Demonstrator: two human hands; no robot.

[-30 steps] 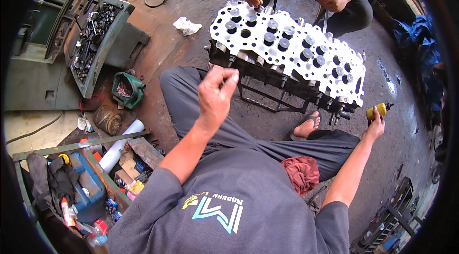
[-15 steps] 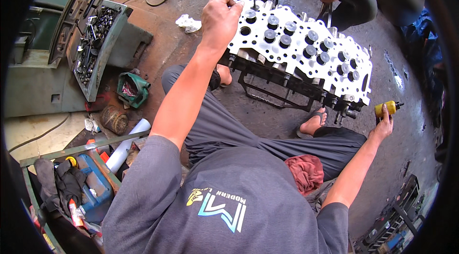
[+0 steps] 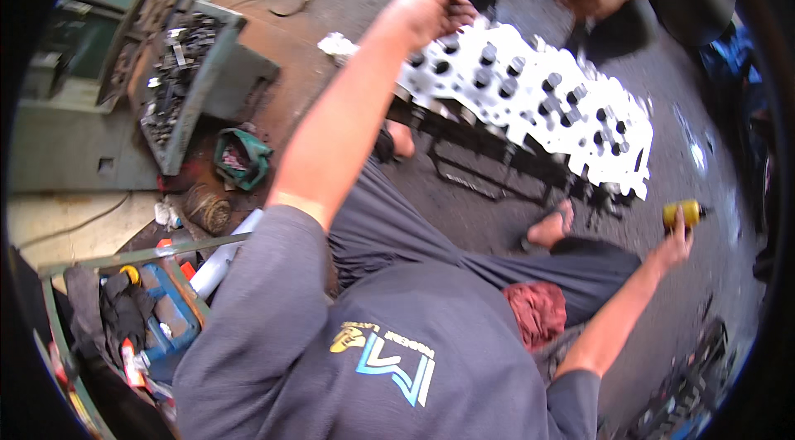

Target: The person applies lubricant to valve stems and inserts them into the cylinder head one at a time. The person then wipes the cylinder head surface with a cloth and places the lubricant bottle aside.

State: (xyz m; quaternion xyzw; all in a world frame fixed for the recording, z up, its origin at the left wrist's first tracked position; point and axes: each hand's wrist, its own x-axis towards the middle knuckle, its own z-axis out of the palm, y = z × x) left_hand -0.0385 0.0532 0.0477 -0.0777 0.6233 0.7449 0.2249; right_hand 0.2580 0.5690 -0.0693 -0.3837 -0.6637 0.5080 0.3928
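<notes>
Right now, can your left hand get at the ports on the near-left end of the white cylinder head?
Probably yes. The left hand is already over that end of the white cylinder head, fingers curled at its edge, with nothing between them. The right hand is off to the side holding a yellow bottle.

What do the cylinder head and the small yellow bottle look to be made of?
Cylinder head: looks like cast metal, probably aluminium, going by its bright silvery-white bare surface and dark round bores; glare washes out the fine finish. Left hand reaches over its far end.
Yellow bottle: probably plastic, opaque yellow body with a dark tip, held in the right hand. Too small to be sure.
</notes>
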